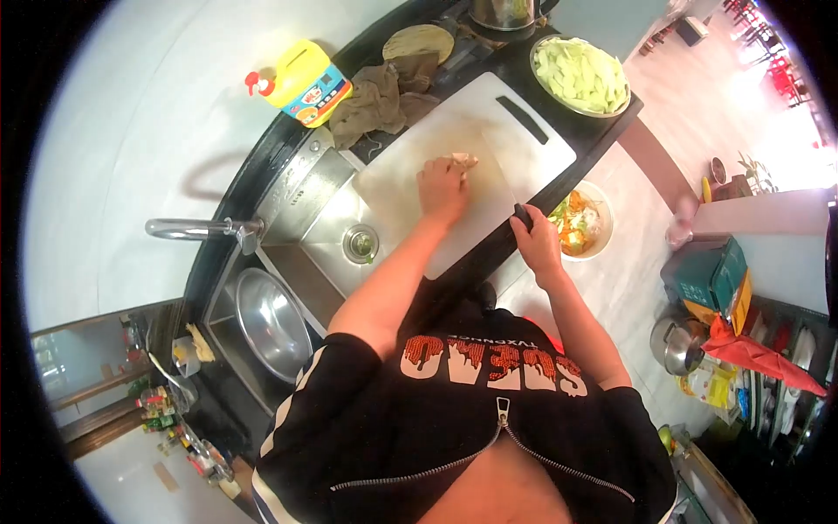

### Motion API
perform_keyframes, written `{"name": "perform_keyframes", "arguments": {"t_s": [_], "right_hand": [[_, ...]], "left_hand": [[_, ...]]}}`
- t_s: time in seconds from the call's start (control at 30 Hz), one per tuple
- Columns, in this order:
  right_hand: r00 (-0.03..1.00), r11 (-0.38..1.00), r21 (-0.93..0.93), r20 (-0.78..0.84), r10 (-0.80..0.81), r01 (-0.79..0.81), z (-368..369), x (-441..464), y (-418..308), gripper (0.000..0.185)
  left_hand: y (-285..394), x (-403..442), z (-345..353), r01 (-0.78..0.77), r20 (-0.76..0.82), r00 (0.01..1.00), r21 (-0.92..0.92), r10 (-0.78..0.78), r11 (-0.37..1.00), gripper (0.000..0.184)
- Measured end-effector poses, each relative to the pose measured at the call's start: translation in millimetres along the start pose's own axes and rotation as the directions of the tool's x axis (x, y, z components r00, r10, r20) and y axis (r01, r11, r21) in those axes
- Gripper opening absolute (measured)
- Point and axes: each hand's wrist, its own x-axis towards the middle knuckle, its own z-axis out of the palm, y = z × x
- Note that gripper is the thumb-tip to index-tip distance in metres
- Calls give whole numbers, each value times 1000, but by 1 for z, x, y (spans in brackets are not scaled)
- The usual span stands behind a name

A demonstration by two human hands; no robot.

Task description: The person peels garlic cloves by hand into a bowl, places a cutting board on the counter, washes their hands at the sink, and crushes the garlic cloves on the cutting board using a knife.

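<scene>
On the white cutting board [546, 157], my left hand [443, 189] has its fingers curled over a small light-brown piece of food [464, 161], whose exact kind is unclear. My right hand [539, 240] grips the black handle of a kitchen knife [522, 215] at the board's near edge. The knife's blade points away from me across the board, to the right of the piece, and blends in with the white surface. Part of the food is hidden under my left fingers.
A steel sink [336, 223] lies left of the board, with a metal basin [272, 323] beyond it. Behind stand a yellow jug [305, 83] and brown cloths [371, 105]. A bowl of sliced pale-green vegetable [580, 77] sits right; a scrap bucket [598, 223] stands below.
</scene>
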Motion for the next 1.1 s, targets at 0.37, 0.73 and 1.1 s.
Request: {"name": "perform_keyframes", "arguments": {"t_s": [0.37,0.73,1.1], "right_hand": [[998,995,-100,-65,26,-32,23,9,-15,36],[997,987,-161,-77,-9,-4,18,26,2,38],[1000,958,-284,0,-30,29,-3,47,1,38]], "left_hand": [[-8,31,-12,-205,-44,978,-62,203,977,16],[-11,57,23,-257,93,958,-146,272,955,13],[-7,68,22,50,167,986,-212,-14,976,14]]}}
